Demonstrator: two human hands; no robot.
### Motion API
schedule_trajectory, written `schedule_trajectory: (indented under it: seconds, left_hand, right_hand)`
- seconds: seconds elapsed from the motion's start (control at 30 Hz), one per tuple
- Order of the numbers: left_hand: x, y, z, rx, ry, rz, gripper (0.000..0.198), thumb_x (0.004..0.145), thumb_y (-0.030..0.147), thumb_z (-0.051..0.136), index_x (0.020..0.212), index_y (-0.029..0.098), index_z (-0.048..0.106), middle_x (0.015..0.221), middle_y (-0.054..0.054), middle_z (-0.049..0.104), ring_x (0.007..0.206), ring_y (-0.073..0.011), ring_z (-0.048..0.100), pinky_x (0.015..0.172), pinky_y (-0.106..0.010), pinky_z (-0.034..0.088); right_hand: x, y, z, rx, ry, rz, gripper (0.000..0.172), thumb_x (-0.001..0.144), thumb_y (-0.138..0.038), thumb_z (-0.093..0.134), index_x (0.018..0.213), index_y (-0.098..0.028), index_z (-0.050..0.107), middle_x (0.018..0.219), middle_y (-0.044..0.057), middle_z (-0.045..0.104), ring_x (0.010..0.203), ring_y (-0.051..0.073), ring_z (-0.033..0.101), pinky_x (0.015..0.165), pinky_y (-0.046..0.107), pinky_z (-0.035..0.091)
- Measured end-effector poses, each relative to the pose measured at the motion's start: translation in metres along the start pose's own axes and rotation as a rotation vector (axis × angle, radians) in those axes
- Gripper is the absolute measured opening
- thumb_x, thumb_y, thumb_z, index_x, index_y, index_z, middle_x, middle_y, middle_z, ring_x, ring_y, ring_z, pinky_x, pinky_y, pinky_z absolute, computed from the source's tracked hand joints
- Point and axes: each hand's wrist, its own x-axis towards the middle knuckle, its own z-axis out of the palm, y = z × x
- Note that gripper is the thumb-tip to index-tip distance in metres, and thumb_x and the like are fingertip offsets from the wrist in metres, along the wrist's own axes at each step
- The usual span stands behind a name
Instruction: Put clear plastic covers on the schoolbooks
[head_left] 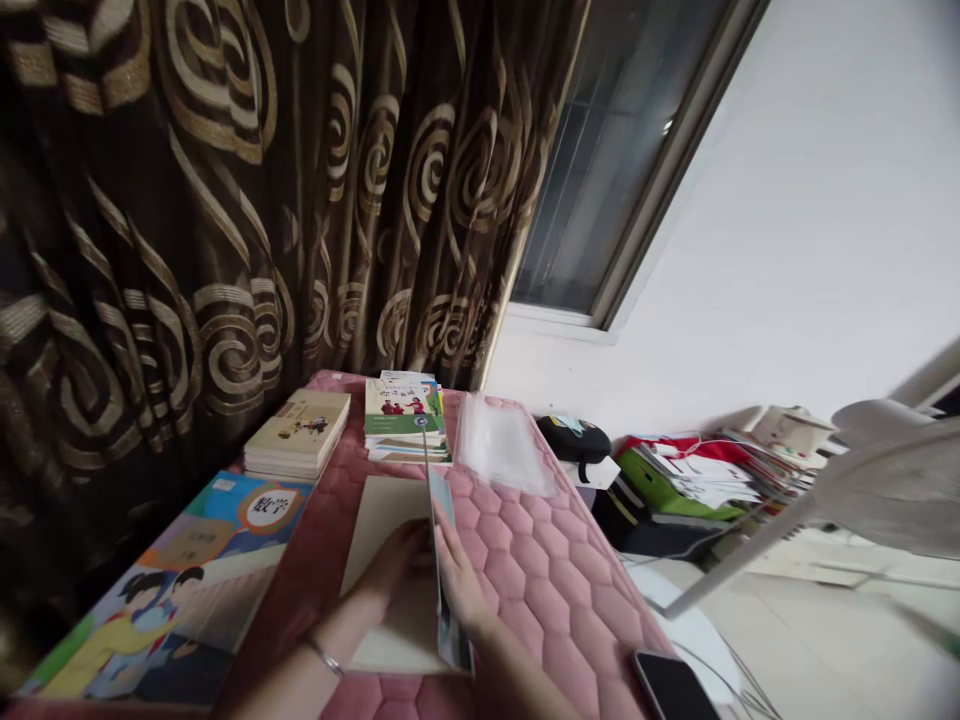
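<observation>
A book point(397, 500) with cream pages lies open on the pink quilted cover point(525, 560). Its right-hand part, with a bluish outer cover, stands nearly upright. My left hand point(401, 560) reaches over the cream page to the inner side of that raised part, its fingertips partly hidden. Against the outer side rests my right hand point(459, 575), fingers stretched along the cover, so the raised part stands between both hands. A bracelet is on my left wrist.
Left are a large blue textbook point(187, 600) and a stack of cream books point(296, 435). Beyond the open book stand a booklet pile point(403, 420) and clear plastic sleeves point(502, 445). A phone point(675, 685) lies near right; a white fan point(892, 480) stands beyond.
</observation>
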Motion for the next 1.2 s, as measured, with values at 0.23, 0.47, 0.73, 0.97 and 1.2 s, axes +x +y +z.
schedule_trajectory:
  seconds: [0.23, 0.47, 0.73, 0.97, 1.2]
  left_hand:
    - [-0.019, 0.006, -0.064, 0.132, 0.229, -0.026, 0.044, 0.058, 0.042, 0.071, 0.091, 0.015, 0.063, 0.095, -0.011, 0.074, 0.09, -0.0257, 0.068, 0.083, -0.036, 0.052]
    - [-0.037, 0.007, -0.088, 0.17, 0.242, -0.342, 0.047, 0.078, 0.063, 0.054, 0.097, 0.02, 0.052, 0.07, 0.0, 0.067, 0.061, -0.0174, 0.066, 0.055, -0.028, 0.051]
    - [-0.037, -0.011, -0.095, 1.13, 0.222, -0.385, 0.027, 0.096, 0.032, 0.031, 0.092, 0.018, 0.055, 0.05, 0.004, 0.056, 0.041, -0.0144, 0.056, 0.044, -0.023, 0.038]
    - [-0.052, -0.007, -0.088, 1.605, 0.162, -0.187, 0.04, 0.097, 0.029, 0.031, 0.096, 0.015, 0.069, 0.097, -0.015, 0.075, 0.09, -0.025, 0.071, 0.073, -0.032, 0.049]
    - [-0.056, -0.027, -0.074, 1.663, 0.35, -0.166, 0.05, 0.096, 0.02, 0.023, 0.101, 0.009, 0.071, 0.079, -0.02, 0.074, 0.073, -0.0277, 0.073, 0.058, -0.031, 0.048]
  right_hand:
    - [-0.002, -0.006, 0.015, -0.562, -0.217, -0.053, 0.055, 0.098, -0.055, 0.032, 0.147, -0.031, 0.038, 0.153, 0.002, 0.037, 0.144, 0.025, 0.028, 0.118, 0.053, 0.02]
    - [-0.009, -0.019, 0.028, -0.912, -0.361, -0.086, 0.059, 0.096, -0.062, 0.029, 0.148, -0.034, 0.036, 0.158, 0.004, 0.025, 0.146, 0.03, 0.018, 0.117, 0.058, 0.015]
    - [-0.008, -0.015, 0.03, -0.932, -0.42, -0.112, 0.063, 0.095, -0.064, 0.026, 0.148, -0.031, 0.035, 0.16, 0.002, 0.017, 0.148, 0.03, 0.012, 0.116, 0.061, 0.009]
    - [0.021, -0.009, 0.056, -0.908, -0.503, -0.187, 0.06, 0.096, -0.059, 0.031, 0.149, -0.032, 0.033, 0.16, 0.001, 0.021, 0.148, 0.029, 0.013, 0.114, 0.065, 0.008]
    - [0.078, -0.003, 0.092, -0.923, -0.474, -0.12, 0.061, 0.098, -0.053, 0.027, 0.15, -0.02, 0.031, 0.158, 0.005, 0.026, 0.148, 0.024, 0.014, 0.118, 0.057, 0.007]
